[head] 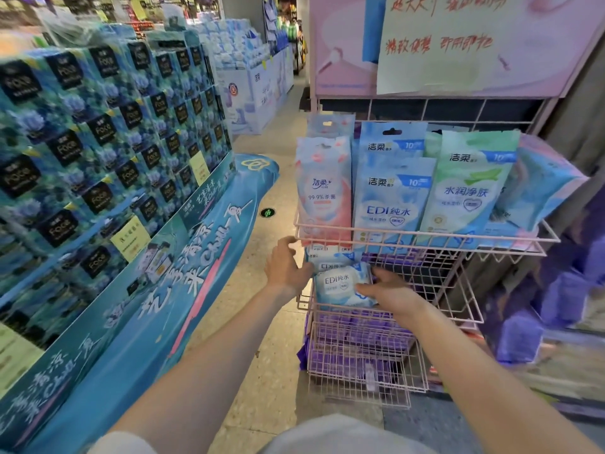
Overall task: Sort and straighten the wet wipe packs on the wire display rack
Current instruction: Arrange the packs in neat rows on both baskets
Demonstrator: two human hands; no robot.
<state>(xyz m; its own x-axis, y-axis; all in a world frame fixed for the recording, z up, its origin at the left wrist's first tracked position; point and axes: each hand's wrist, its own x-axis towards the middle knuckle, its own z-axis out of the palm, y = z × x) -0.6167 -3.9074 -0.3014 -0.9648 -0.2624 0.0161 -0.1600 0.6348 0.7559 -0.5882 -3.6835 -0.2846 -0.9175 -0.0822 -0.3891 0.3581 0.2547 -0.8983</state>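
Two grips work at the middle tier of the pink wire display rack (458,286). The right grip (391,294) pinches the lower right corner of a blue EDI wipe pack (342,285), thumb on its face and fingers behind. The left grip (284,265) lies against the pack's left end with its fingertips hidden, so I cannot tell whether it clasps the pack or only steadies it. The pack lies face up at the front left of that tier, just ahead of a second EDI pack (329,262) of the same kind.

Held mainly by one corner, the pack could sag and slip free. It might then drop over the low front edge onto the purple packs (357,335) in the bottom basket, or onto the floor (271,322). A firm push backward could shove the second pack askew. The top basket's front rail sits close above the left grip, so a careless lift might jolt the upright packs (393,198). At that row's right end, the leaning pack (540,188) already tilts outward.

The packs are soft, pillow-like rectangles of glossy printed film, likely slick to hold. The upright ones have flat top tabs with hang holes. The rack is thin wire in an open grid, pink and smooth-looking, and its gaps could snag a pack's corner.
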